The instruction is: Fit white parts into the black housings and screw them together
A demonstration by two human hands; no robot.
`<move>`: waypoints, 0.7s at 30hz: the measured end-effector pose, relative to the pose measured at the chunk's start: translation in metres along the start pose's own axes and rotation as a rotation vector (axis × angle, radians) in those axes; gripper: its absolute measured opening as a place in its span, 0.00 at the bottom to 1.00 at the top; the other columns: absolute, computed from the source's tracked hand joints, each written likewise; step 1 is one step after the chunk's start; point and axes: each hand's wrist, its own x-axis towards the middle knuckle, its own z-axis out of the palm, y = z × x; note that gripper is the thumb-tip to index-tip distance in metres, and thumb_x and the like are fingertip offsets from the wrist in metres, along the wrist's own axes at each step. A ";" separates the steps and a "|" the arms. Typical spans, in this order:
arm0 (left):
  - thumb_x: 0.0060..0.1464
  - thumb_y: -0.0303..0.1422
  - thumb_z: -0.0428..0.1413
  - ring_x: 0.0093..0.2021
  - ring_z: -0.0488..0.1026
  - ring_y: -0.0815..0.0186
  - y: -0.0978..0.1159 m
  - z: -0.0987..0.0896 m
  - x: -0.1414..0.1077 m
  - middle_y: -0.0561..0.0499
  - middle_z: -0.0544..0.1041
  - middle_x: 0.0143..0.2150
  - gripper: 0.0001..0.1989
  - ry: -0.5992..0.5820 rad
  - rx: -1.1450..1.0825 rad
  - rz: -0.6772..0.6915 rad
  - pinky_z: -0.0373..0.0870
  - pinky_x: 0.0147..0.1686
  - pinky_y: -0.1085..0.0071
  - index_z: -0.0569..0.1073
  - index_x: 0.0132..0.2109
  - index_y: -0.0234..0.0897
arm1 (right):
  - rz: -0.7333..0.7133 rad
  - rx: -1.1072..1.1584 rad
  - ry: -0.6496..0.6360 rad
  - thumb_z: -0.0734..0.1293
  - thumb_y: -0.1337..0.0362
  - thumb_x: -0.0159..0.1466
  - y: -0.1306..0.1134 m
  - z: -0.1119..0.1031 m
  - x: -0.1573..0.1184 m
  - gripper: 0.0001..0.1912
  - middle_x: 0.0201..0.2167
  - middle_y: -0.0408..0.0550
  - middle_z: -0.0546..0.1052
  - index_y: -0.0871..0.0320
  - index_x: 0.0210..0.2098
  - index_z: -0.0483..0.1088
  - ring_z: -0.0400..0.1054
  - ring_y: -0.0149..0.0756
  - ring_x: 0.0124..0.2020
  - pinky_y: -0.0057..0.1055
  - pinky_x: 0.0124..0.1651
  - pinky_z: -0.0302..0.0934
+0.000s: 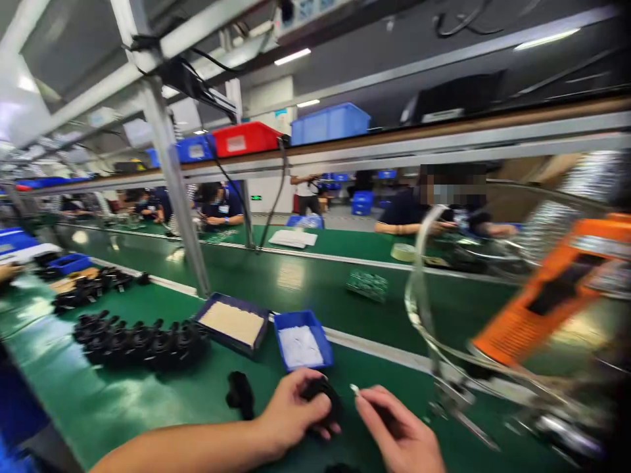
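Observation:
My left hand (296,410) is wrapped round a black rounded part (329,397), whose exact kind I cannot make out. Between thumb and fingertips, my right hand (399,427) pinches a small white piece (354,389), held just to the right of the black part and apart from it. Just beyond the hands stands a blue bin (328,355) with white pieces (300,346) in it. Left of my left hand, a separate black part (240,393) lies on the green bench top.
A dark tray (204,307) of cream-coloured pieces sits left of the bin. Rows of black parts (142,345) line the left side. An orange tool (537,295) and a metal stand (461,401) occupy the right. A green circuit board (367,286) lies beyond; people work across the bench.

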 end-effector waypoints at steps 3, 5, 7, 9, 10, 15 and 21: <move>0.53 0.55 0.68 0.44 0.82 0.57 0.012 0.000 -0.005 0.42 0.80 0.50 0.35 0.007 -0.286 -0.123 0.78 0.38 0.67 0.73 0.57 0.35 | 0.004 0.068 -0.160 0.70 0.50 0.72 -0.009 0.002 -0.005 0.16 0.30 0.47 0.76 0.54 0.35 0.80 0.70 0.39 0.30 0.30 0.31 0.66; 0.55 0.51 0.68 0.46 0.81 0.58 0.018 -0.002 -0.008 0.42 0.81 0.50 0.31 0.006 -0.392 -0.154 0.79 0.43 0.64 0.75 0.57 0.36 | 0.019 0.063 -0.216 0.68 0.52 0.74 -0.011 0.007 -0.003 0.16 0.29 0.46 0.74 0.54 0.36 0.80 0.67 0.37 0.28 0.30 0.30 0.61; 0.56 0.47 0.69 0.46 0.80 0.60 0.020 -0.002 -0.010 0.43 0.82 0.50 0.27 0.009 -0.425 -0.161 0.79 0.46 0.61 0.77 0.56 0.36 | 0.039 0.063 -0.241 0.67 0.52 0.74 -0.010 0.010 -0.002 0.16 0.29 0.45 0.73 0.55 0.36 0.79 0.64 0.36 0.28 0.30 0.29 0.57; 0.57 0.44 0.69 0.45 0.80 0.61 0.019 -0.001 -0.009 0.44 0.82 0.49 0.23 0.003 -0.420 -0.171 0.79 0.48 0.60 0.78 0.55 0.38 | 0.063 0.070 -0.260 0.67 0.51 0.74 -0.007 0.010 -0.003 0.17 0.29 0.45 0.72 0.55 0.37 0.79 0.64 0.36 0.28 0.30 0.29 0.56; 0.58 0.43 0.69 0.45 0.80 0.61 0.018 0.000 -0.009 0.45 0.82 0.49 0.22 -0.002 -0.414 -0.171 0.79 0.48 0.59 0.79 0.55 0.38 | 0.077 0.071 -0.271 0.67 0.51 0.74 -0.005 0.010 -0.003 0.17 0.29 0.45 0.71 0.55 0.37 0.79 0.64 0.36 0.28 0.31 0.29 0.56; 0.60 0.41 0.67 0.47 0.78 0.62 0.016 0.000 -0.006 0.44 0.81 0.51 0.20 -0.036 -0.331 -0.119 0.76 0.50 0.62 0.80 0.56 0.39 | 0.120 0.015 -0.336 0.65 0.52 0.74 -0.002 0.010 -0.005 0.18 0.29 0.44 0.71 0.56 0.36 0.79 0.61 0.36 0.27 0.32 0.29 0.53; 0.58 0.43 0.69 0.57 0.75 0.56 0.013 -0.011 -0.007 0.42 0.80 0.57 0.23 -0.077 -0.037 0.040 0.69 0.59 0.61 0.80 0.58 0.41 | 0.157 0.001 -0.361 0.64 0.52 0.73 -0.003 0.011 -0.005 0.19 0.27 0.44 0.69 0.56 0.33 0.78 0.59 0.35 0.27 0.32 0.30 0.51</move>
